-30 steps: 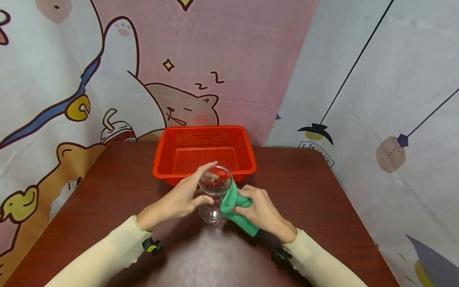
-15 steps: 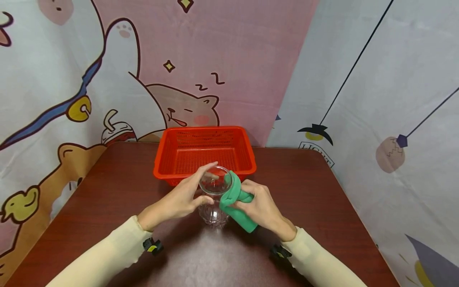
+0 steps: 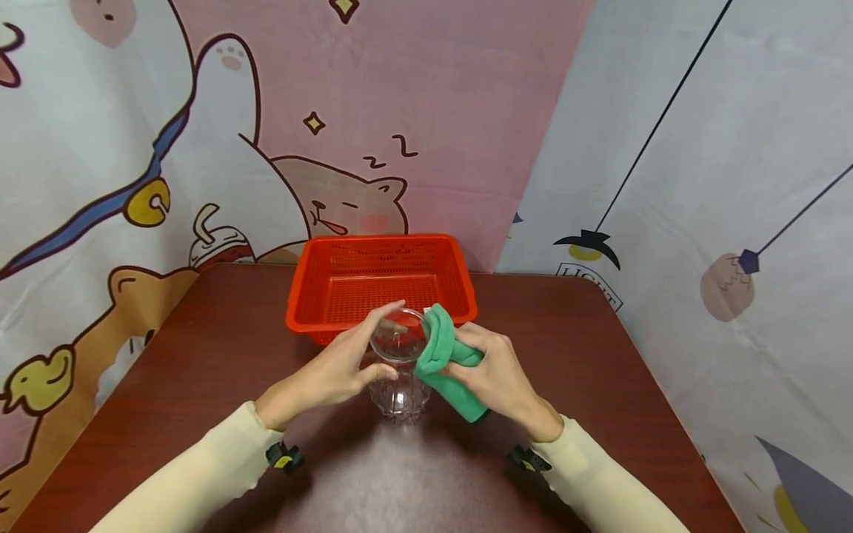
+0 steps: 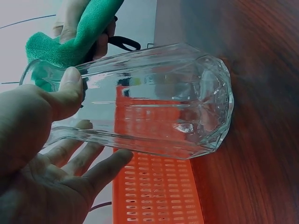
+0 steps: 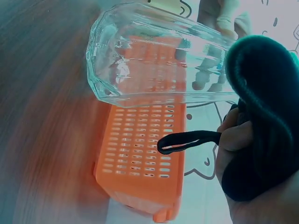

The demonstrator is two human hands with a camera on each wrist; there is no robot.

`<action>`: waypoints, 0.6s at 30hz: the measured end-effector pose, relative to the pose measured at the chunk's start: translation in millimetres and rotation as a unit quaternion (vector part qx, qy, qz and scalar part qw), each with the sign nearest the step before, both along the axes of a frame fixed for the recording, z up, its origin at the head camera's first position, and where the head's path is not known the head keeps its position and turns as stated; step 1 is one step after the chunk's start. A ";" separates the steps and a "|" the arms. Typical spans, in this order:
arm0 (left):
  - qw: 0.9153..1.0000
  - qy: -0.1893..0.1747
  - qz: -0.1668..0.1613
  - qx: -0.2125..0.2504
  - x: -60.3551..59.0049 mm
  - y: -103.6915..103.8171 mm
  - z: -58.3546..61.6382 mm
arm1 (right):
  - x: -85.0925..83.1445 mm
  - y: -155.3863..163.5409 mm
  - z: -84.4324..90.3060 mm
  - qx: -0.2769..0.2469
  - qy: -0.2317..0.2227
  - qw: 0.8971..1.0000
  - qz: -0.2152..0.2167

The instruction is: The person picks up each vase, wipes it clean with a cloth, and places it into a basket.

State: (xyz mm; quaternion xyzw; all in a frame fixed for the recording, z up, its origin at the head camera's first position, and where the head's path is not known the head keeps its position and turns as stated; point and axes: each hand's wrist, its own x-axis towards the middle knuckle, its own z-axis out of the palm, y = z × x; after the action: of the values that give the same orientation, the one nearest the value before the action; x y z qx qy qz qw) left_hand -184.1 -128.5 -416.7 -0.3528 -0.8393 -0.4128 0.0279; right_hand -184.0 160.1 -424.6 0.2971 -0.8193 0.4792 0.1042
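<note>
A clear faceted drinking glass (image 3: pixel 398 370) stands upright on the dark wooden table (image 3: pixel 200 348). My left hand (image 3: pixel 346 363) grips its upper part, thumb on the near side and fingers round the far rim. My right hand (image 3: pixel 489 374) holds a folded green cloth (image 3: pixel 443 355) and presses it against the glass's right side by the rim. The left wrist view shows the glass (image 4: pixel 154 102) with my thumb (image 4: pixel 65 93) on it and the cloth (image 4: pixel 74 37) at its mouth. In the right wrist view the glass (image 5: pixel 154 56) lies beside the cloth (image 5: pixel 261 116).
An empty red plastic basket (image 3: pixel 383 248) sits just behind the glass near the table's back edge. Cartoon-printed curtains hang behind the table and to the right. A black loop strap (image 5: pixel 187 140) dangles by my right hand.
My right hand has slid the green cloth up the glass's right side, from the lower part to the rim. The left hand and the glass have stayed in place.
</note>
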 end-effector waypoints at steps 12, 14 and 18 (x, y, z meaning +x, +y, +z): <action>1.000 -0.007 0.016 -0.015 8.7 1.2 7.1 | 3.4 7.5 1.3 0.005 0.001 1.000 -0.002; 0.999 0.011 0.031 -0.014 11.6 4.2 6.9 | 4.3 9.6 1.8 0.006 0.008 1.000 -0.003; 0.994 0.053 0.096 -0.030 18.8 13.5 7.3 | 4.6 15.7 2.8 0.002 0.017 1.000 -0.006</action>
State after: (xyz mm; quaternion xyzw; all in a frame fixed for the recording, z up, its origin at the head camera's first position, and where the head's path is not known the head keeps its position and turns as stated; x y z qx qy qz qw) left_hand -165.3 -114.9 -409.4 -0.2924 -0.8787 -0.3637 0.1010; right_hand -179.5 175.8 -421.7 0.3005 -0.8202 0.4717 0.1201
